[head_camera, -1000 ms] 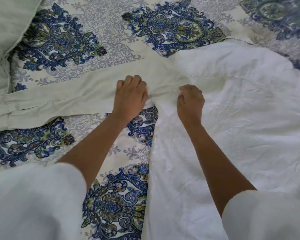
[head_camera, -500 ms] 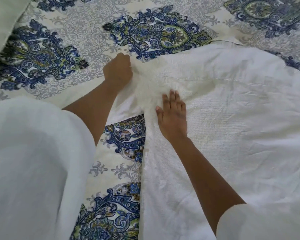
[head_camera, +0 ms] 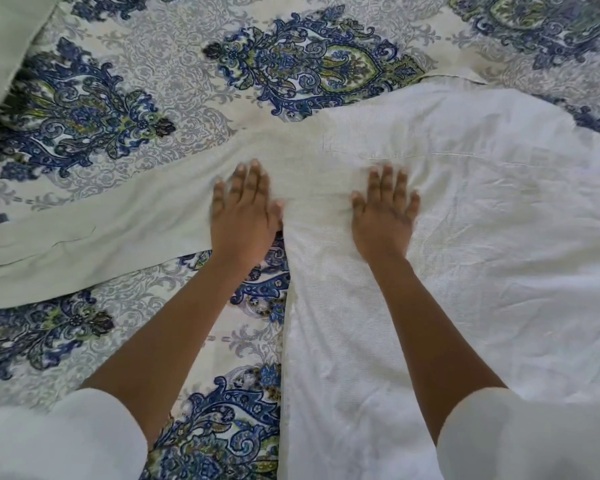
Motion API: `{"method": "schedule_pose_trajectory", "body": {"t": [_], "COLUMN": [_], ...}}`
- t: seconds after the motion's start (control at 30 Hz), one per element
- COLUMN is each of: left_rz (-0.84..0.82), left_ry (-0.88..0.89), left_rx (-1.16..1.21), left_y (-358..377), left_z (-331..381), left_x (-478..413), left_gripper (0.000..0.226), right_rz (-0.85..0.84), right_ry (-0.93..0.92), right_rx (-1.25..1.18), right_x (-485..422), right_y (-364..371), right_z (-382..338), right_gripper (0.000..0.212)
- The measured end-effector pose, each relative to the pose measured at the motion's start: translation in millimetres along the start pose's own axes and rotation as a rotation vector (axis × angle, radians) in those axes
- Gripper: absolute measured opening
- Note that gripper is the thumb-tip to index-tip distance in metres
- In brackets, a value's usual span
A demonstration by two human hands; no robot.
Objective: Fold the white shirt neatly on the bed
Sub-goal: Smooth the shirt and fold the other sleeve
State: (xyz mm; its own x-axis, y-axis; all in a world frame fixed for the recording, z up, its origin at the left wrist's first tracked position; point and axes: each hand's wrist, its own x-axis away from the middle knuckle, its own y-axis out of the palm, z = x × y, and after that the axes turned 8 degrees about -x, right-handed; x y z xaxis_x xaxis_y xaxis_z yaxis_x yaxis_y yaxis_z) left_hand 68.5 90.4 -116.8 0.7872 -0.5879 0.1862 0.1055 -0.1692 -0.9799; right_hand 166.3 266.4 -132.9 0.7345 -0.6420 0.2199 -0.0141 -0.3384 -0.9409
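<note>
**White shirt** (head_camera: pixel 465 244): is lying spread flat and creased on the bed (head_camera: pixel 146 84), its body filling the right half of the view. Its long arm (head_camera: pixel 84 244) is stretching out to the left edge, across the blue-and-green patterned sheet.

**Left hand** (head_camera: pixel 245 216): is lying palm down, with fingers straight, close together and pointing away from the person. It is pressing on the cloth where the long arm is joining the shirt's body, and is gripping nothing. The bare forearm is reaching in from the lower left.

**Right hand** (head_camera: pixel 383 220): is lying palm down with fingers straight and slightly fanned. It is pressing flat on the shirt's body just right of the underarm and is holding nothing. The forearm is coming in from the lower right.

**Both hands**: are resting side by side, near each other but apart, with a strip of cloth between them. The fingertips are showing some blur.

**Pale green cloth** (head_camera: pixel 4 46): is lying at the upper left corner of the bed.
</note>
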Motion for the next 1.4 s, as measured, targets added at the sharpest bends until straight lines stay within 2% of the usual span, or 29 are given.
{"method": "schedule_pose_trajectory", "body": {"t": [0.07, 0.13, 0.2, 0.27, 0.33, 0.4, 0.43, 0.47, 0.57, 0.63, 0.7, 0.77, 0.87, 0.93, 1.03, 1.17, 1.2, 1.3, 1.37, 1.4], "left_rz": [-0.001, -0.009, 0.016, 0.036, 0.047, 0.024, 0.019, 0.028, 0.026, 0.003, -0.018, -0.019, 0.066, 0.089, -0.089, -0.32, -0.302, -0.072, -0.06, -0.079], "left_ry": [0.137, 0.254, 0.208, 0.144, 0.053, -0.112, -0.16, -0.142, 0.093, -0.001, -0.147, -0.193, -0.247, -0.374, -0.442, -0.385, -0.376, -0.444, -0.478, -0.483], "left_rx": [0.002, -0.013, -0.02, -0.039, -0.055, -0.041, -0.042, -0.052, -0.043, 0.006, 0.066, 0.107, 0.211, 0.14, 0.06, 0.131, 0.186, 0.415, 0.311, 0.216], "left_y": [-4.2, -1.5, 3.9, 12.1, 15.0, 9.8, 6.1, 4.1, 9.9, 16.8, 24.3, 25.2, 14.8, 6.0, -1.9, -9.4, -12.3, -20.8, -18.8, -15.2], "left_z": [12.1, 14.8, 1.7, -20.4, -49.9, -71.9, -75.5, -75.2, -68.5, -93.6, -131.1, -166.2, -201.2, -220.2, -247.9, -281.9, -287.1, -297.9, -300.4, -300.3], "left_x": [-4.5, -12.0, -19.8, -21.8, -22.5, -18.8, -14.8, -10.4, 9.4, 19.1, 33.9, 50.6, 59.5, 54.2, 43.1, 43.3, 44.6, 46.3, 46.1, 46.0], "left_gripper": [0.056, 0.054, 0.054, 0.055, 0.056, 0.057, 0.058, 0.059, 0.058, 0.054, 0.054, 0.053, 0.057, 0.048, 0.037, 0.042, 0.04, 0.018, 0.011, 0.017], "right_rz": [-0.011, -0.07, -0.102, -0.073, -0.041, -0.046, -0.056, -0.073, -0.166, -0.186, -0.175, -0.155, -0.157, -0.177, -0.146, -0.13, -0.132, -0.148, -0.132, -0.126], "right_ry": [-0.108, -0.33, -0.443, -0.431, -0.322, -0.188, -0.176, -0.223, -0.477, -0.462, -0.317, -0.217, -0.307, -0.401, -0.411, -0.407, -0.403, -0.432, -0.477, -0.482], "right_rx": [-0.008, 0.005, 0.027, 0.031, 0.005, -0.041, -0.055, -0.056, -0.005, 0.037, 0.05, 0.025, -0.02, -0.001, 0.021, 0.04, 0.032, 0.028, 0.041, 0.04], "right_x": [-2.2, -3.2, -9.1, -22.7, -34.8, -38.6, -34.4, -26.5, 3.6, 3.2, -8.2, -14.3, -3.7, 7.7, 14.5, 17.0, 18.5, 31.0, 43.3, 46.6], "right_y": [-1.2, 3.5, 8.3, 10.9, 8.2, 3.7, 3.0, 4.9, 20.3, 29.5, 28.7, 20.1, 16.1, 21.9, 33.5, 37.4, 36.4, 39.3, 43.7, 44.0], "right_z": [-17.9, -40.0, -45.5, -39.9, -37.9, -51.4, -65.8, -84.9, -128.9, -131.0, -121.1, -121.4, -145.2, -157.7, -157.1, -156.6, -157.8, -159.8, -159.2, -159.4], "right_gripper": [0.054, 0.052, 0.051, 0.05, 0.049, 0.05, 0.051, 0.05, 0.051, 0.053, 0.055, 0.056, 0.052, 0.05, 0.059, 0.052, 0.053, 0.054, 0.06, 0.064]}}
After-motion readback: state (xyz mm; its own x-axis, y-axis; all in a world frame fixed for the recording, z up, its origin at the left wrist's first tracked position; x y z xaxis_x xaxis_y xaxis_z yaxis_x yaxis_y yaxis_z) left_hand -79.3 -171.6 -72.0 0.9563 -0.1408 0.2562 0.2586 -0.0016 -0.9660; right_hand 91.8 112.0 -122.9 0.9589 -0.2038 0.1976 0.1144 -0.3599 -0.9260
